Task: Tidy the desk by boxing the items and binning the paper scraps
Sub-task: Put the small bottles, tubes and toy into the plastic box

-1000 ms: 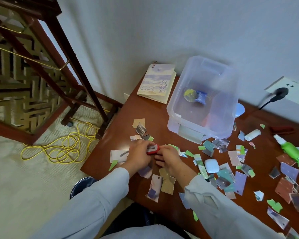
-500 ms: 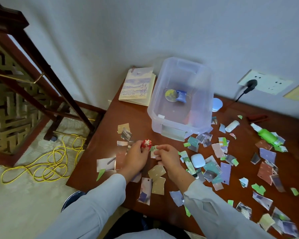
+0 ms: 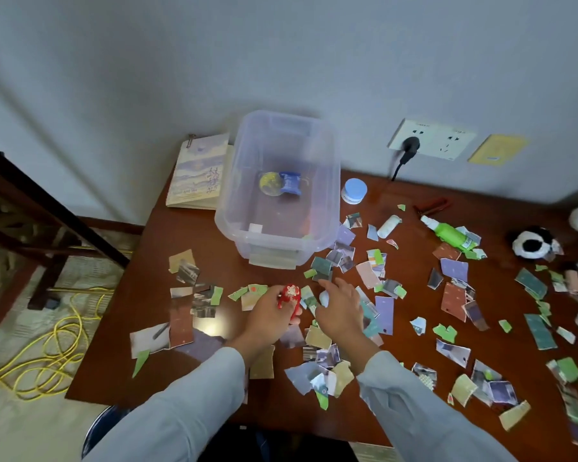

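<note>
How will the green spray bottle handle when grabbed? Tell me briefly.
The green spray bottle lies on its side on the desk, so its round body would probably roll if nudged. It looks like rigid plastic, likely stiff and light. Paper scraps beside its base may slide along with it.

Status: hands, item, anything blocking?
Left hand grips red figurine. Right hand open above paper scraps. Clear storage box ahead, only scraps between.

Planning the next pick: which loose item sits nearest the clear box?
The blue-lidded jar, just beside the box on its right; the white tube, green bottle and panda plush lie farther off.
</note>
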{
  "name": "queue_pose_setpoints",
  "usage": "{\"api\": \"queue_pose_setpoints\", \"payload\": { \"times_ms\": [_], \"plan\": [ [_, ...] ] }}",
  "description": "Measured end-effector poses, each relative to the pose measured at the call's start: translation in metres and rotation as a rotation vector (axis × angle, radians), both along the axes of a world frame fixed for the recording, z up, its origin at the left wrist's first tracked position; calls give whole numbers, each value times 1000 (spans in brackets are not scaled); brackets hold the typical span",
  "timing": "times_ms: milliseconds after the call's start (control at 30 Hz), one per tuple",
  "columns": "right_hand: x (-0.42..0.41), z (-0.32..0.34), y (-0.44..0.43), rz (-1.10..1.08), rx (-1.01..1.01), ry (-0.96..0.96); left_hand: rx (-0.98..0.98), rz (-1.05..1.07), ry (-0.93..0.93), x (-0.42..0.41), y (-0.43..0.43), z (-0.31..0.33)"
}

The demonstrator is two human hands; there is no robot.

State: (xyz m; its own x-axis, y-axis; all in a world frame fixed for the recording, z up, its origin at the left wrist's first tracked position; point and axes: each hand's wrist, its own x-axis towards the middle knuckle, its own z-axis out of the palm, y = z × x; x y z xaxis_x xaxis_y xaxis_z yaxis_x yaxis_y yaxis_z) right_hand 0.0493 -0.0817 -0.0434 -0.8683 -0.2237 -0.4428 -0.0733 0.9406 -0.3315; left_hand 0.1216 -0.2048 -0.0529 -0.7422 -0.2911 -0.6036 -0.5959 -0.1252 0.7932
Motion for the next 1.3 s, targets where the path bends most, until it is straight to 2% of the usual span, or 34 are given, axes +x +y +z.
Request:
{"api": "queue_pose_setpoints", "payload": {
  "times_ms": [133,333,500,567,667,800,933,1067,1200,1300],
  "plan": [
    [-7,-4,8,118,73,-62,-38,85,-44,-1,12,7],
    [-10,-11,20,176,36,95,-50,175,-94,-5,28,14],
    [-20,-10,38,185,-98,-47,-149,161,-70,-16,40,24],
    [-24,-7,46,127,-217,-96,-165,187,-46,-21,44,33],
    [-31,7,43,-102,-500,-125,-173,237,23,-29,50,52],
    [-46,50,26,-354,-851,35,-185,269,178,-40,57,85],
    [-61,96,0,-433,-1175,115,-163,399,365,-58,45,124],
    [-80,131,-35,-330,-1284,-41,-177,498,414,-81,7,154],
    [-101,144,-79,-260,-1134,-318,-132,486,257,-104,-37,154],
    [-112,137,-111,-402,-1021,-533,-46,455,107,-123,-66,141]
  ]
}}
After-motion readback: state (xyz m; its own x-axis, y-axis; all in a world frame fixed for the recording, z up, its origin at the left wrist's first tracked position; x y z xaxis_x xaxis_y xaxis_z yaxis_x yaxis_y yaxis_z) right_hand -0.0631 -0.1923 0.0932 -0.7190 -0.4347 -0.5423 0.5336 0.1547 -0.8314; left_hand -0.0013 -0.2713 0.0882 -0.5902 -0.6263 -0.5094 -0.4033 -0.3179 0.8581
